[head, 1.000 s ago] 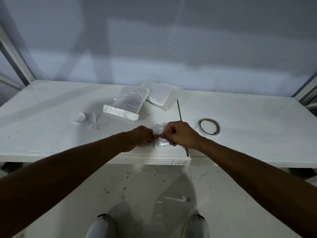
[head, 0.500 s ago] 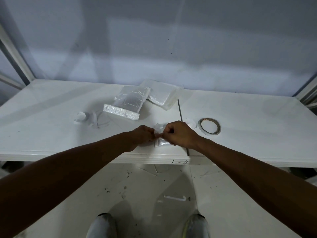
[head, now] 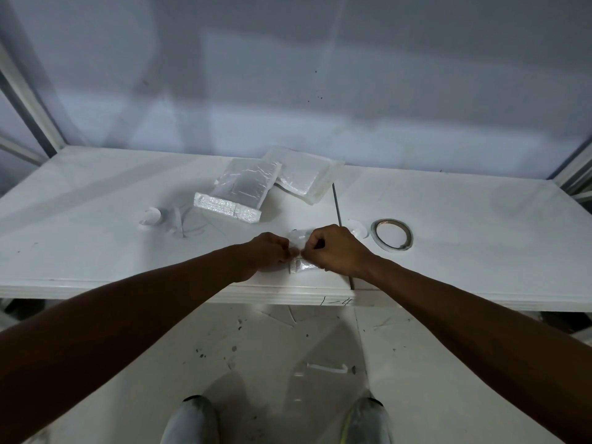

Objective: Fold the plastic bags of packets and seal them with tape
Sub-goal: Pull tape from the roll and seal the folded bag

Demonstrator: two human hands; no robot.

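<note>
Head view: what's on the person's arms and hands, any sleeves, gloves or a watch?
Nothing worn shows. Left hand and right hand are ungloved, no rings visible. The left forearm and right forearm are uncovered to the frame edge: no sleeve, watch or band.

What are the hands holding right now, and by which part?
Both pinch the small clear plastic bag at its middle: the left hand from the left, the right hand from the right.

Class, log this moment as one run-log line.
step: folding small bag | left hand: pinches bag | right hand: pinches bag | tape roll: on table, right of hands, untouched
</note>
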